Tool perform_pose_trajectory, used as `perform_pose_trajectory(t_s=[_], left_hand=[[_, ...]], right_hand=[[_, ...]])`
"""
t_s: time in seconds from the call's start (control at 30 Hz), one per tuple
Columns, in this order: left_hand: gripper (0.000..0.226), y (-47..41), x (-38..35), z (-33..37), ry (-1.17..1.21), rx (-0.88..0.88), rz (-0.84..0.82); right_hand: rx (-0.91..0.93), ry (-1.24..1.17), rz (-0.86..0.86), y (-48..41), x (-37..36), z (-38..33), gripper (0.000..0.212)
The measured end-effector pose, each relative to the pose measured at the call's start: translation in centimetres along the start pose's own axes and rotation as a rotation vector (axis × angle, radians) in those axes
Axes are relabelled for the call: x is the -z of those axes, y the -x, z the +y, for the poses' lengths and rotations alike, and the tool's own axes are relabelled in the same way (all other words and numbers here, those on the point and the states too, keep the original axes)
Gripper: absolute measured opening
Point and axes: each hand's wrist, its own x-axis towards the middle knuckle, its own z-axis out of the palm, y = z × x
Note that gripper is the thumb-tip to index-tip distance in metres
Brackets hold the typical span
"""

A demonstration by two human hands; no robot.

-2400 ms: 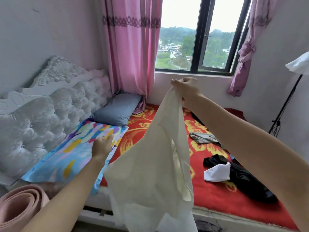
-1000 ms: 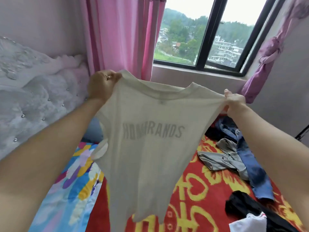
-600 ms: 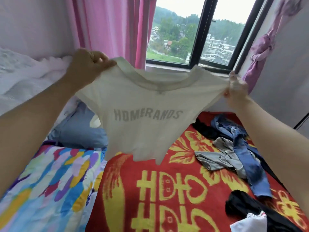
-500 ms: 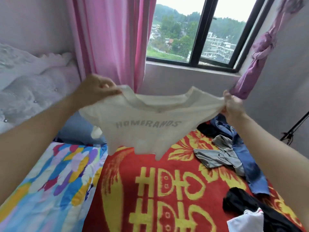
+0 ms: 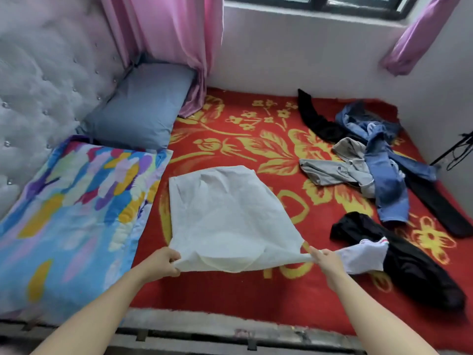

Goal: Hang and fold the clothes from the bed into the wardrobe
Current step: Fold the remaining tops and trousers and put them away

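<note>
— Left hand [image 5: 163,262] and right hand [image 5: 326,261]: what do they have?

— Each pinches one shoulder corner of the white T-shirt [image 5: 227,216], fingers curled tight on the cloth. The shirt is stretched between them and runs away from both, its body flat on the bed [image 5: 230,290] and its hem at the end farthest from the hands. Only the edge by the fingers is lifted a little, and the neck opening sags between the two grips.

— So which step is this?

— I judge it to be the laying-out before a fold. No fold is made yet.

— And the next move?

— Probably to lower that near edge, smooth it, then carry one shoulder across toward the other hand. The cloth looks thin and limp, so it needs an even pull from both sides or it will crease.

— Anything in the way?

— Just beside the right hand lies a small white garment [image 5: 363,257], resting on a black garment [image 5: 414,267]. Farther out on that side are a grey garment [image 5: 335,170] and blue jeans [image 5: 384,170], all unfolded. Beside the left hand lies a colourful quilt [image 5: 71,213], with a blue pillow [image 5: 143,106] beyond it. The wardrobe is out of sight.
</note>
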Motion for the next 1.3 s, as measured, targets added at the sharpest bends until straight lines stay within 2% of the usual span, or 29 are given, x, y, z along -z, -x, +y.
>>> perform_pose_trajectory(t_s=[0.07,0.17,0.27,0.33,0.47,0.63,0.8,1.0,1.17,1.3], left_hand=[[0.029,1.4,-3.4,-1.4,-0.004,0.073,-0.035],[0.023,3.9,-7.2,-2.9,0.006,0.205,-0.042],[0.018,5.7,-9.1,-3.4,0.103,0.243,-0.043],[0.013,6.5,-9.5,-3.3,0.169,0.280,-0.017],[0.022,6.4,-8.4,-3.0,0.312,0.324,0.007],[0.019,2.0,-2.5,-1.8,0.519,0.352,0.070],[0.012,-5.8,10.4,3.1,0.496,0.165,0.238],[0.019,-9.6,29.4,13.6,0.572,-0.224,0.650],[0.010,-7.2,37.9,21.7,0.532,-0.548,1.072],[0.025,-4.3,39.9,24.6,0.339,-0.712,1.269]], right_hand=[[-0.064,0.026,-0.039,0.7,0.1,3.5,0.036],[-0.144,0.065,-0.112,2.2,0.7,7.6,0.034],[-0.226,0.030,-0.182,3.5,1.2,9.1,0.024],[-0.258,0.001,-0.209,3.7,1.4,8.7,0.020],[-0.272,-0.090,-0.225,2.8,1.2,5.9,0.016],[-0.228,-0.160,-0.199,-0.8,-0.6,-1.2,0.019],[-0.052,-0.229,-0.088,-6.3,-2.0,-15.4,0.017],[0.406,-0.475,0.102,-9.2,0.1,-35.0,0.030],[0.603,-0.730,0.188,-6.8,4.3,-44.3,0.022],[0.698,-0.837,0.189,-5.2,7.7,-47.2,0.018]])
